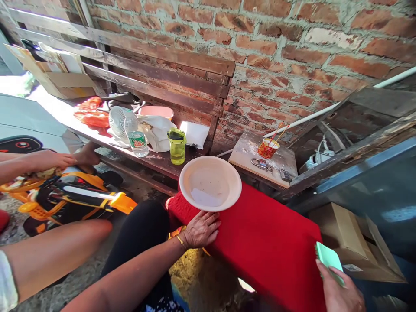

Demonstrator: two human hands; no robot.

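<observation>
My left hand lies with its fingers stretched out on the edge of a red cloth, which covers a long, low surface. Its fingertips are at the near rim of a pale round basin; whether they touch it I cannot tell. Shallow, clear-looking water seems to lie in the basin, with small specks. At the far right end of the cloth, my right hand is closed around a mint-green flat oblong with rounded corners. Its underside is hidden, so its exact kind does not show.
Behind stands a wooden bench with a green drink bottle, a water bottle and a small fan. A board holds padlocks and a red cup. Right is a cardboard box; left, another person's hand.
</observation>
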